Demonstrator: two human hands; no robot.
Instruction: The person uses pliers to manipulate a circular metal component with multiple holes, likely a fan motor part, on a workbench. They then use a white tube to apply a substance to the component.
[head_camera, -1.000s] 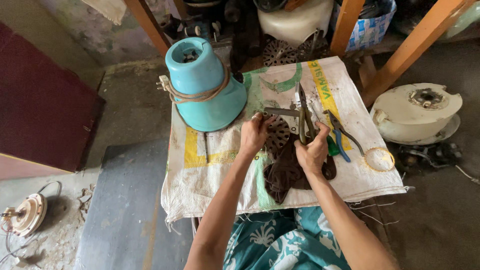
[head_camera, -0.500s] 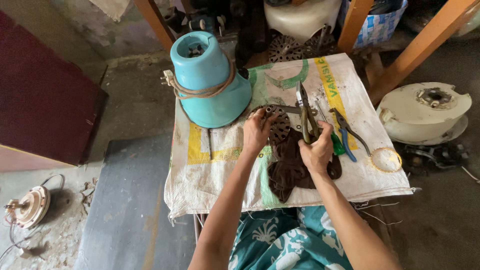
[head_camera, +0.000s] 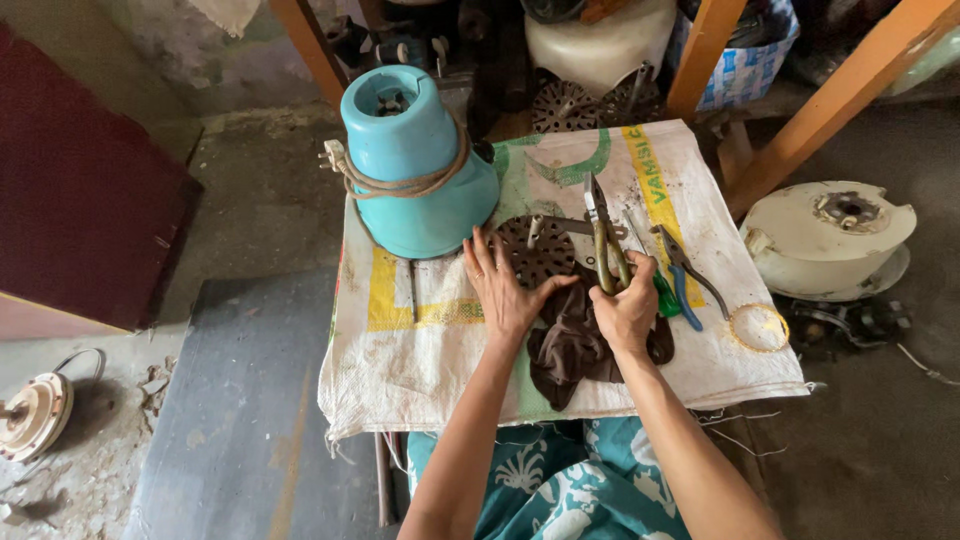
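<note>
— Little had shifted: the left hand (head_camera: 505, 290) stayed flat, open, on the dark cloth (head_camera: 575, 345) beside the perforated disc (head_camera: 535, 250).
— And the right hand (head_camera: 625, 312)?
— Closed round the olive-handled pliers (head_camera: 603, 235); the cloth looked soft and light, best pinched at an edge.

My left hand (head_camera: 505, 290) is covering part of the round perforated disc (head_camera: 537, 250), and my right hand (head_camera: 628, 310) is hiding the lower handles of the pliers (head_camera: 605, 240) and some of the brown cloth (head_camera: 575, 345). Whatever is sitting inside the teal base (head_camera: 415, 170) is perhaps a coupling, too dark to tell. The far containers are being cut off by the frame's edge.
</note>
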